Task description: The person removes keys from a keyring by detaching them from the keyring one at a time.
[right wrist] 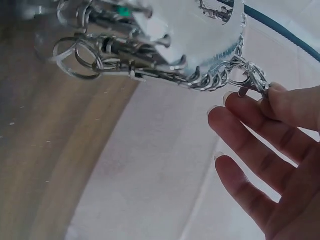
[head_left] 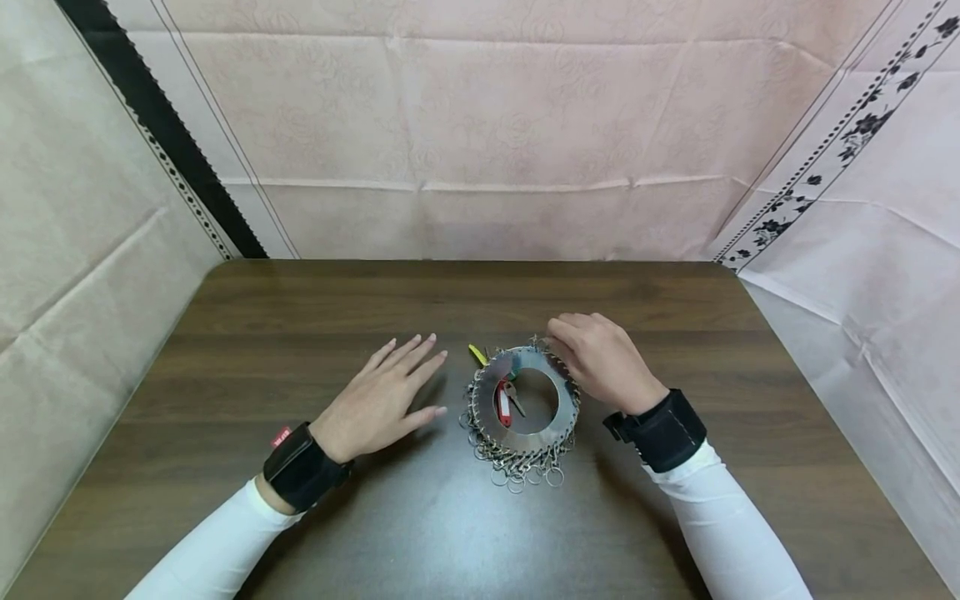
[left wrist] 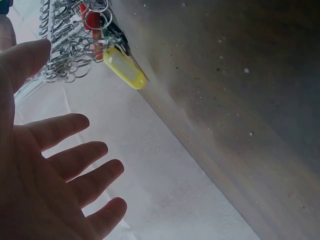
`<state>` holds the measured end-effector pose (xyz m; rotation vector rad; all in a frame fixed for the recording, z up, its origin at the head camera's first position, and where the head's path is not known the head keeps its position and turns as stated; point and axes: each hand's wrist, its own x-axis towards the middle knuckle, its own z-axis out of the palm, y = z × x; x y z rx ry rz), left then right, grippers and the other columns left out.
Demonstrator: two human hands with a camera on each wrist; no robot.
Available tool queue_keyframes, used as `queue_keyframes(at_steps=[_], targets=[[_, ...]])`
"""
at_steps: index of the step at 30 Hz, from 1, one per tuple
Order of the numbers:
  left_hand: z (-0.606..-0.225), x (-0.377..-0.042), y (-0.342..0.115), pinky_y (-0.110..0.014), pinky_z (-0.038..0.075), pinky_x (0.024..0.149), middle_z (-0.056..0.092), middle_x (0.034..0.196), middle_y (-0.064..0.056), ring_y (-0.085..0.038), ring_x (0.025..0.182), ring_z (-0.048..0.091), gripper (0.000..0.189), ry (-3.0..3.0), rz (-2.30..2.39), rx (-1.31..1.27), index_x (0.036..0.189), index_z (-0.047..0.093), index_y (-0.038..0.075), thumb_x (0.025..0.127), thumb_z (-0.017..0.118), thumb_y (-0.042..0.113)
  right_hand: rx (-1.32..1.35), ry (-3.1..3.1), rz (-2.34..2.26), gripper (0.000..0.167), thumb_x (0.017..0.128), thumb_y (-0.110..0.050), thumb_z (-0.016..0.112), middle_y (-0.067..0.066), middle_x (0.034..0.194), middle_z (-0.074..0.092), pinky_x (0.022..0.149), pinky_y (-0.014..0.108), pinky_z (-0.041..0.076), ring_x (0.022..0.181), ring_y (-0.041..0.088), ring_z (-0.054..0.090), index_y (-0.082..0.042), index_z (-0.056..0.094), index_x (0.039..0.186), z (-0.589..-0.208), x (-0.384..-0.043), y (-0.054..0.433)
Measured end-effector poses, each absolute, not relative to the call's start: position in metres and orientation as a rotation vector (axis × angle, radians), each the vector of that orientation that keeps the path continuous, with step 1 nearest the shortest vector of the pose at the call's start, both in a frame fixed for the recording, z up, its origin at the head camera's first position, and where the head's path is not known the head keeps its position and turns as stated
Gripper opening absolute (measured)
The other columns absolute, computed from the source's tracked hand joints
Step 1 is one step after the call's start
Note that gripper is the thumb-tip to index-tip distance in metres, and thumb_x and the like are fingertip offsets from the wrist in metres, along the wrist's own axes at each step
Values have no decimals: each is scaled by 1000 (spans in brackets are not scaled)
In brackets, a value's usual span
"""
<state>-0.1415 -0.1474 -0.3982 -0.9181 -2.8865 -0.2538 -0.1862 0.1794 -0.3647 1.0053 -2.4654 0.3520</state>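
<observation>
A flat, shiny metal ring plate [head_left: 528,440] stands in the middle of the table, with key ring clasps hooked all round its rim. Loose split rings [head_left: 516,482] dangle along its near side. Thumb and forefinger of my right hand [head_left: 603,358] pinch a small metal key ring clasp [right wrist: 254,80] at the plate's right edge; its other fingers are loosely bent. To the left of the plate, my left hand [head_left: 378,404] hovers with fingers spread, holding nothing. A yellow key tag [left wrist: 124,69] hangs at the far left side. Through the central hole show a red key tag [head_left: 504,406] and a key [head_left: 513,398].
The dark wooden table [head_left: 337,308] reaches back to a pale cloth backdrop [head_left: 480,125]. Cloth also hangs at the left and right sides. A black band [head_left: 303,467] wraps my left wrist and another [head_left: 667,429] my right.
</observation>
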Motion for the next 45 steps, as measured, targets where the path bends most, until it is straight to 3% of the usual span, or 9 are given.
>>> queue_keyframes(at_steps=[31, 45], targets=[[-387, -141, -152, -53, 25, 124, 37, 162, -14, -31, 151, 35, 65, -2809, -232, -923, 153, 44, 10, 101, 60, 45, 1129, -2120, 448, 9, 92, -3, 70, 5, 81, 69, 69, 35, 50, 77, 22, 66, -7, 66, 86, -311, -175, 141], [-350, -146, -133, -50, 32, 121, 44, 159, -12, -28, 147, 42, 64, -2633, -457, -946, 153, 42, 11, 101, 60, 43, 1140, -2063, 516, 8, 95, -3, 68, 8, 84, 72, 82, 40, 54, 82, 24, 70, -4, 67, 86, -298, -179, 128]])
